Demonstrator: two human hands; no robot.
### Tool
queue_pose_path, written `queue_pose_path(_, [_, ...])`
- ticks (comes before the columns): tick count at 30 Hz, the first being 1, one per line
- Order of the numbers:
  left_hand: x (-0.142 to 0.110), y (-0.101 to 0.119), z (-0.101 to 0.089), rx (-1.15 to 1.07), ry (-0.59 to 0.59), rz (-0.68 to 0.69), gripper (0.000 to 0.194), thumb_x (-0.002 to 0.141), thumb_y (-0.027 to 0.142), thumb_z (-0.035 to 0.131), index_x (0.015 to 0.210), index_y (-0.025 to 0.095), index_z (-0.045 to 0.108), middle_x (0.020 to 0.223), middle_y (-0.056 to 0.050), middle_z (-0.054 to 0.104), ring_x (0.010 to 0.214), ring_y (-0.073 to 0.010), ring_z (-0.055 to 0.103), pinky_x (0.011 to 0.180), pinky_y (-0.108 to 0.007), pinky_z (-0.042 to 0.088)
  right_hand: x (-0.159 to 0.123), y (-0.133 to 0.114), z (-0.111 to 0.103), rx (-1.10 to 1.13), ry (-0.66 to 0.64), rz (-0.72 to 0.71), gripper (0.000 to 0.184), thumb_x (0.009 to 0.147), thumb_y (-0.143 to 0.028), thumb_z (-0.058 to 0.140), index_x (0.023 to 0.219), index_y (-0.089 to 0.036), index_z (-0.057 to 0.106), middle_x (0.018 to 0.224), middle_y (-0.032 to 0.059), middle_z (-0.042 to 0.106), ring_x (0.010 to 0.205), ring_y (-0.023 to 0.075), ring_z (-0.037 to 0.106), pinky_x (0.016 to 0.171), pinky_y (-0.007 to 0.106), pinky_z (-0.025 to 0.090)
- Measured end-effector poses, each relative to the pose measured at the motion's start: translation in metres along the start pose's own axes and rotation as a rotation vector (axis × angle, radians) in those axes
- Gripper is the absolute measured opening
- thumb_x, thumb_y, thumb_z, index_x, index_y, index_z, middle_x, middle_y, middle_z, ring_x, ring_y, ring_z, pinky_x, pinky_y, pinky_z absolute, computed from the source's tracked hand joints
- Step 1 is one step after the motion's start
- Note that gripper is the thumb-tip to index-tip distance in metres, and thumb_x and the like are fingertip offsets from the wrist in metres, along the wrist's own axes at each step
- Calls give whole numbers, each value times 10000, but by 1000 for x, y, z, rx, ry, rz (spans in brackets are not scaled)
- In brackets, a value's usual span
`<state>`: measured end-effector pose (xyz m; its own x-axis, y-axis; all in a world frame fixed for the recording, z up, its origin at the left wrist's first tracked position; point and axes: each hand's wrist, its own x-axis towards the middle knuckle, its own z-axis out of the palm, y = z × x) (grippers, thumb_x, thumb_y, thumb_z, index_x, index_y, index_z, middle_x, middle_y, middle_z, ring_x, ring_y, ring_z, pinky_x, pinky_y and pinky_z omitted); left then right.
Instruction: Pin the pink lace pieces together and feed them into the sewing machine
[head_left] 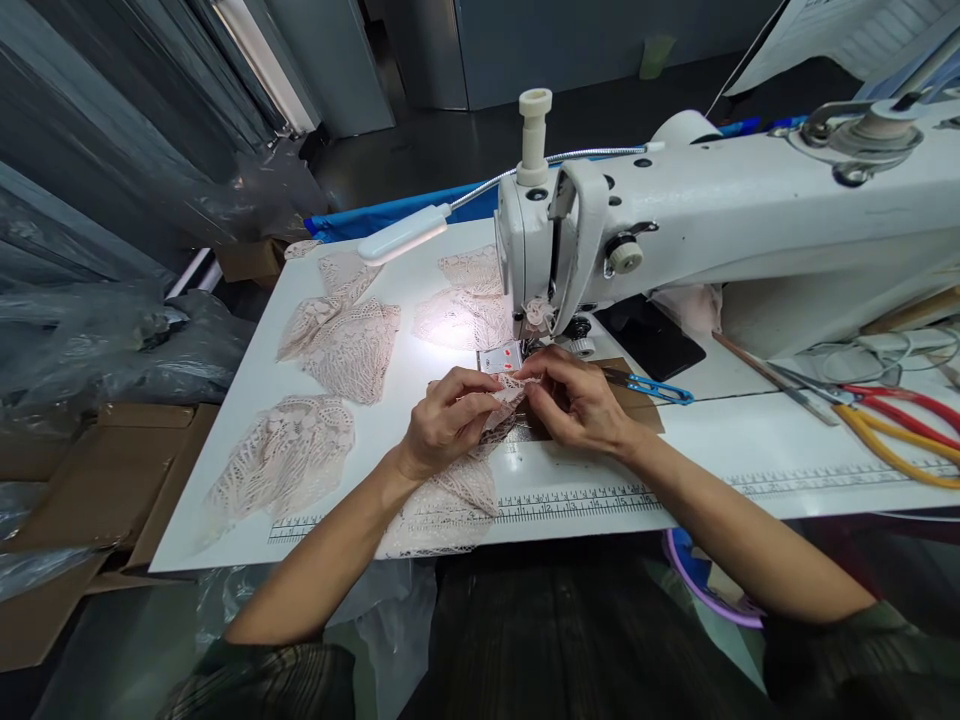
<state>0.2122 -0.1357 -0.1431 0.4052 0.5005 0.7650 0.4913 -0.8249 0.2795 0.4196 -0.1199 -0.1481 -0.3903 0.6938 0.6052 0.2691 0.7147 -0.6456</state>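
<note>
My left hand (448, 420) and my right hand (576, 400) both pinch a pale pink lace piece (504, 398) just in front of the needle plate (501, 358) of a white sewing machine (720, 230). The fingers of both hands are curled and pressed on the lace's edge. The rest of this lace trails down toward me over the table's front edge (450, 500). The two hands nearly touch each other over the fabric.
More lace pieces (352, 345) lie spread on the white table (750, 440) at left and behind the needle. Blue thread snips (652, 388) lie right of my hands; red and yellow scissors (900, 420) farther right. A lamp (401, 233) shines on the table. Cardboard boxes (112, 480) stand at left.
</note>
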Motion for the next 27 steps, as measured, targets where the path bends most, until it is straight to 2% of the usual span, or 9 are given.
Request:
queue_pose_path(4, [-2,0,1,13,4,5,121,855,80,631,877,199,631,989,-44,674,879,-134,696,749,-266,605,2,-1,0,28,18,15,140,906,-230,539,961,-178,657,818,54,631,713,147,584,641,285,479])
queue_pose_path(7, [-3,-1,1,23,-10,4,114,855,96,638,883,206,632,982,-37,669,898,-137,696,754,-266,604,1,-1,1,30,-9,-9,155,913,-254,565,1004,-178,666,898,67,641,767,149,604,688,293,501])
queue_pose_path(13, [0,-1,1,3,0,-23,124,827,90,667,881,195,631,902,-29,672,825,-125,689,682,-231,594,-2,-1,5,-47,-50,-72,109,925,-240,552,977,-183,629,968,80,632,862,171,609,729,312,508])
queue_pose_path(17, [3,0,4,-76,15,-93,137,801,68,676,858,184,629,842,-18,669,735,-105,666,567,-182,539,-1,-3,9,40,-64,19,89,942,-220,502,936,-183,583,937,66,611,845,161,581,748,311,486])
queue_pose_path(19, [4,2,5,-119,24,-155,120,799,74,674,834,181,632,819,-20,668,726,-108,661,572,-191,531,-1,-2,11,141,-31,113,99,949,-244,496,908,-184,563,855,39,583,754,135,551,690,281,465])
queue_pose_path(21, [7,4,4,-195,20,-283,83,797,104,680,794,174,635,830,-39,680,765,-130,667,629,-224,543,-1,0,12,195,27,227,141,955,-291,497,880,-183,548,760,12,540,642,112,496,600,255,423])
queue_pose_path(23, [10,8,2,-336,9,-530,84,795,164,699,762,167,622,873,-62,701,822,-155,676,696,-259,549,-2,3,12,174,82,303,181,955,-331,499,865,-179,537,703,-1,513,573,102,456,543,248,382])
queue_pose_path(25, [15,11,0,-516,6,-839,165,769,248,744,778,162,603,869,-63,712,784,-162,678,684,-268,541,-2,4,12,83,131,291,182,948,-332,504,861,-175,534,679,-1,516,554,105,457,539,255,375])
queue_pose_path(27, [19,13,-3,-679,32,-1106,304,707,316,802,859,160,589,802,-37,708,663,-144,654,602,-253,515,-2,3,11,-28,156,207,138,940,-297,512,902,-170,552,675,-1,529,548,107,461,555,262,385])
